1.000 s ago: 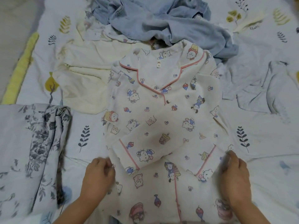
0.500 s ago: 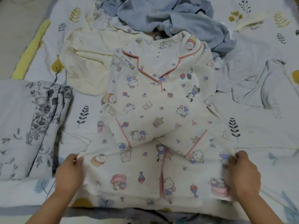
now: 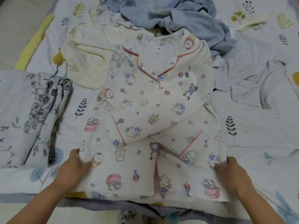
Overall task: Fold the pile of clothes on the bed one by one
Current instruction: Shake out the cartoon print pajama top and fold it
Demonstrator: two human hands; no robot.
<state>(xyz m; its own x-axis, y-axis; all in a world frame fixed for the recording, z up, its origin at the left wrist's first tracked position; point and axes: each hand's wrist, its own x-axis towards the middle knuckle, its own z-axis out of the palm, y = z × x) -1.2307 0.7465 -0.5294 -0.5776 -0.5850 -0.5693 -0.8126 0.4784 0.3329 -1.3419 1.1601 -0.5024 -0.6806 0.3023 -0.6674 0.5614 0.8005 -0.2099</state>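
Note:
A cream pajama top [image 3: 155, 101] with cartoon cats and pink piping lies face up in the middle of the bed, collar away from me. Both sleeves are folded across its front, and the cuffs cross near the middle. My left hand [image 3: 74, 165] grips the left side edge of its lower part, fingers curled into the fabric. At the right side edge, my right hand [image 3: 229, 170] pinches the cloth at the same height. The hem lies flat near the bed's front edge.
A heap of blue clothes [image 3: 186, 16] lies behind the collar, with a cream garment [image 3: 87, 65] at the back left. Folded grey floral cloth [image 3: 32, 110] sits at the left. A pale blue garment [image 3: 258, 81] is spread at the right. The leaf-print sheet [image 3: 242, 126] covers the bed.
My hands moved apart from the sleeve cuffs to the top's side edges, pulling the lower part wide and flat. The hem, bunched before, now lies smooth.

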